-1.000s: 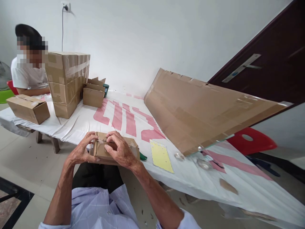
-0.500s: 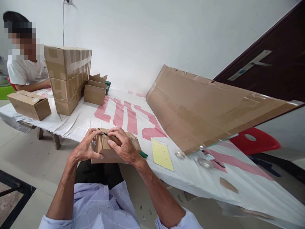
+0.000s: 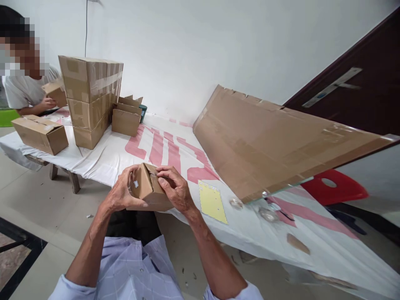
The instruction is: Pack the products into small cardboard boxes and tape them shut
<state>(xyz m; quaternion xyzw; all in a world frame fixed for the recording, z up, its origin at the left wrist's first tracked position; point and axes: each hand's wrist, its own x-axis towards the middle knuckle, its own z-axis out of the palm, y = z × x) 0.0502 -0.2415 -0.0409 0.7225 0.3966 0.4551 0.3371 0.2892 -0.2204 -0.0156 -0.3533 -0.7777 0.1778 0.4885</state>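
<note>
A small brown cardboard box [image 3: 156,201] sits at the near edge of the cloth-covered table, held between my hands. My left hand [image 3: 123,191] wraps around its left end, with the thumb along the lower front and the fingers at the top. Beside those fingers a small white patch shows on the box's end. My right hand [image 3: 178,189] grips the top and right part, its fingers at the taped seam between the top flaps. The box's right end is hidden behind that hand.
A tall stack of taped boxes [image 3: 83,104] stands left, near a single box [image 3: 42,133] and an open carton [image 3: 126,121]. At far left a co-worker's hand [image 3: 47,104] holds another box. A yellow sheet [image 3: 214,202], tape rolls [image 3: 268,214] and a large cardboard panel [image 3: 265,141] lie to the right.
The box in my hands has shifted and turned, showing more of its left end. A green object at its right is no longer visible. The co-worker now holds a box up.
</note>
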